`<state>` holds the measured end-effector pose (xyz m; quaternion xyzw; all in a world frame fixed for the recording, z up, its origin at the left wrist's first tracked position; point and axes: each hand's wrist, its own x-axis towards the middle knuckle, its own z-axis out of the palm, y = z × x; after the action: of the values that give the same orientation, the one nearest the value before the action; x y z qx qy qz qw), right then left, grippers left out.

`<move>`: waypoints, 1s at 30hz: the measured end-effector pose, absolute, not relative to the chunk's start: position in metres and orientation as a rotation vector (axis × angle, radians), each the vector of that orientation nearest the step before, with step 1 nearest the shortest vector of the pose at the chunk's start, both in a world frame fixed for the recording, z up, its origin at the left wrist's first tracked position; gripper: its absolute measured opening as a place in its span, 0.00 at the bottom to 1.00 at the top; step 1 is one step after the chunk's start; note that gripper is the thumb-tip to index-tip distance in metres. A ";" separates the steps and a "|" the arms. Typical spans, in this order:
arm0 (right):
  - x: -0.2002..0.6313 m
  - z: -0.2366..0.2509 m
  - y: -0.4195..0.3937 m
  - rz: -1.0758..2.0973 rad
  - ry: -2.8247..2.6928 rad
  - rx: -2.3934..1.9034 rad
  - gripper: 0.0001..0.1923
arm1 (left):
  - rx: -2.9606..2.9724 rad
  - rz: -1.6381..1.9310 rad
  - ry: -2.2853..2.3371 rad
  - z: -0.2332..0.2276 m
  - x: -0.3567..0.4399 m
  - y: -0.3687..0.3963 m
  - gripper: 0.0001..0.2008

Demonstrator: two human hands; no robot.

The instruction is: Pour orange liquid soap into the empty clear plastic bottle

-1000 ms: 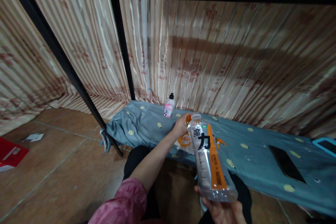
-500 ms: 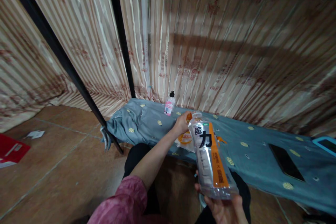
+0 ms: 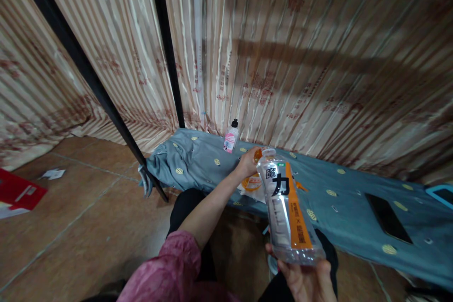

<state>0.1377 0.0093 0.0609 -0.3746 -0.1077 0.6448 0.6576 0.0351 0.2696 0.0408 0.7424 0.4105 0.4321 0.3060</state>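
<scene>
the right hand (image 3: 307, 279) is gripping the base of a clear drink bottle (image 3: 287, 212), tilted with its open neck toward the bed. the left hand (image 3: 248, 164) is pinching an orange cap (image 3: 258, 155) just beside that neck. compared with a second ago, the pose is barely changing; only the view is drifting. a small pink bottle (image 3: 230, 138) is standing on the blue sheet (image 3: 354, 207).

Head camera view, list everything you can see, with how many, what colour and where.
Drink bottle: one, clear with orange label, open top, held above the bed edge.
Orange cap: one, at the left fingers.
Small bottle: one, pink label, black top, by the curtain.
Orange-and-white wrapper: one, on the bedsheet.
Bedsheet: one, blue-grey, spotted.
Phone: one, black, on the sheet.
Red card: one, on the floor.
Left hand: at the bottle mouth.
Right hand: holding the bottle's base.
</scene>
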 end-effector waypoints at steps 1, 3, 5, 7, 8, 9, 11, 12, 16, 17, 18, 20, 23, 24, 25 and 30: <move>0.138 0.060 0.009 1.461 -0.247 -0.848 0.20 | 1.965 1.145 1.083 0.041 0.035 0.270 0.15; 0.138 0.059 0.009 1.455 -0.249 -0.842 0.20 | 1.964 1.148 1.079 0.041 0.035 0.270 0.16; 0.138 0.059 0.009 1.446 -0.246 -0.840 0.20 | 1.964 1.148 1.081 0.041 0.035 0.270 0.15; 0.138 0.059 0.009 1.438 -0.250 -0.847 0.20 | 1.969 1.147 1.076 0.041 0.035 0.270 0.15; 0.137 0.059 0.009 1.435 -0.256 -0.853 0.20 | 1.974 1.147 1.073 0.041 0.035 0.269 0.16; 0.137 0.060 0.009 1.432 -0.264 -0.855 0.20 | 1.979 1.146 1.069 0.042 0.034 0.269 0.16; 0.137 0.061 0.009 1.436 -0.272 -0.856 0.20 | 1.991 1.141 1.070 0.043 0.034 0.269 0.16; 0.137 0.062 0.009 1.439 -0.270 -0.854 0.20 | 1.995 1.139 1.073 0.043 0.033 0.269 0.15; 0.137 0.063 0.009 1.444 -0.258 -0.857 0.20 | 1.991 1.147 1.065 0.041 0.034 0.271 0.15; 0.137 0.063 0.008 1.442 -0.257 -0.859 0.20 | 1.986 1.154 1.064 0.040 0.034 0.271 0.15; 0.136 0.063 0.008 1.441 -0.256 -0.861 0.21 | 1.981 1.160 1.064 0.039 0.035 0.272 0.14; 0.136 0.062 0.008 1.437 -0.249 -0.861 0.21 | 1.979 1.165 1.062 0.038 0.035 0.273 0.15; 0.135 0.059 0.008 1.434 -0.226 -0.843 0.20 | 1.977 1.176 1.054 0.038 0.035 0.272 0.15; 0.135 0.058 0.008 1.434 -0.218 -0.836 0.20 | 1.972 1.177 1.053 0.039 0.035 0.272 0.16; 0.135 0.057 0.009 1.437 -0.212 -0.830 0.20 | 1.965 1.177 1.053 0.039 0.034 0.271 0.16; 0.137 0.054 0.009 1.446 -0.214 -0.814 0.20 | 1.951 1.165 1.062 0.042 0.034 0.269 0.15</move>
<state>0.1370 0.0085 0.0541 -0.3612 -0.0948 0.6417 0.6699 0.0340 0.2694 0.0418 0.7392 0.4025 0.4413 0.3112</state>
